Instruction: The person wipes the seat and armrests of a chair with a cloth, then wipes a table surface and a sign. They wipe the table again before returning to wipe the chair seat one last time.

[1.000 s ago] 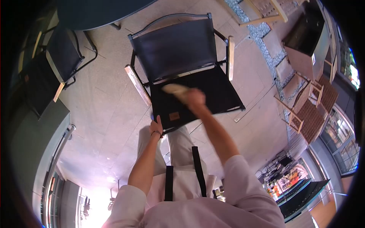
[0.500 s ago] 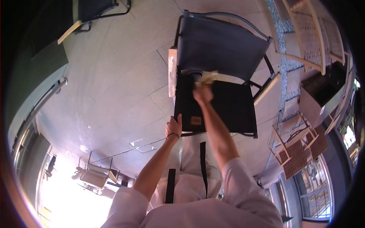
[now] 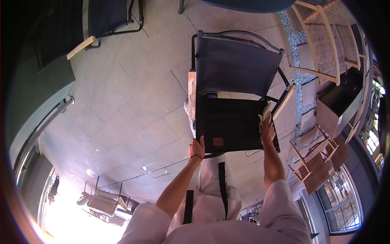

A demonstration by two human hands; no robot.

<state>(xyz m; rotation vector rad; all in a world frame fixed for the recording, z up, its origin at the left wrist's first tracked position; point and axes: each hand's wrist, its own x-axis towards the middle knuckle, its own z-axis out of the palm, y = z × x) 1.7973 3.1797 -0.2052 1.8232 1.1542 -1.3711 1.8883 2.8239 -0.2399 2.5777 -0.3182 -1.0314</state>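
Note:
A black fabric armchair [image 3: 237,67] with a dark metal frame and wooden armrests stands in front of me. Its seat [image 3: 233,120] carries a small brown patch [image 3: 218,142] near the front edge. My left hand [image 3: 196,149] is closed on the seat's front left corner, below the left armrest [image 3: 192,95]. At the right side of the seat, my right hand [image 3: 267,131] grips a pale, crumpled cloth [image 3: 266,112] against the black fabric, close to the right armrest [image 3: 284,101]. The hand covers part of the cloth.
A dark round-edged surface [image 3: 252,4] shows at the top. Another black chair [image 3: 107,18] is at upper left, near a metal rail [image 3: 53,110]. Woven wooden chairs [image 3: 325,44] and a planter box [image 3: 339,99] line the right. Paved floor [image 3: 134,97] surrounds the armchair.
My right hand has moved with the cloth from the back middle of the seat to its right side. My left hand stays on the front left corner. The view has shifted.

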